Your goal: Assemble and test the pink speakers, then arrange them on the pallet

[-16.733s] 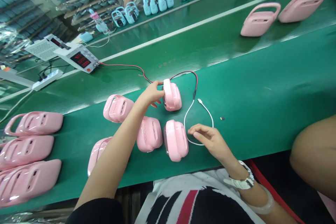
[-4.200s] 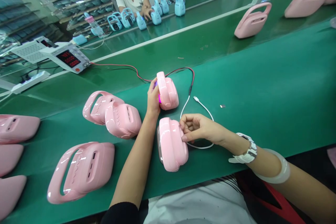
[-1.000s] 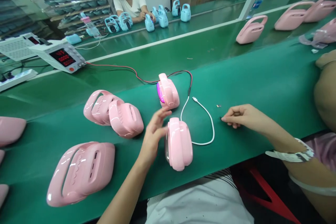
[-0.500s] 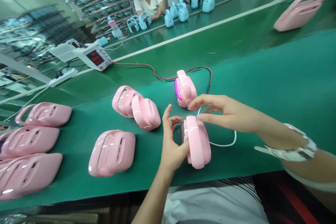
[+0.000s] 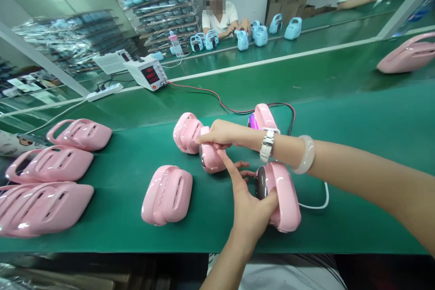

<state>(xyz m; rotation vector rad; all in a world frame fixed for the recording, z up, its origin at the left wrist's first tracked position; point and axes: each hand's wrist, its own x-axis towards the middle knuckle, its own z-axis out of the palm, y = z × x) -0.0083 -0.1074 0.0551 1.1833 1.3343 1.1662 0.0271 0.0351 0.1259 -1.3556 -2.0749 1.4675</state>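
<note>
Behind the right hand's wristwatch sits a partly hidden, purple-lit device.

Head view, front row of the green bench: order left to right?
Pink device cluster at the left edge → lone pink device → left hand → pink device at its thumb → white cable.

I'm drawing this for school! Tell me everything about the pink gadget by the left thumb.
The pink gadget looks like shiny plastic, with rounded edges, a broad handle and a glossy, unlit dark front. It seems to stand upright on the green table, front facing the picture's left. The left hand has its thumb against it. A white cable shows beside it; I can't see whether it's plugged in.
</note>
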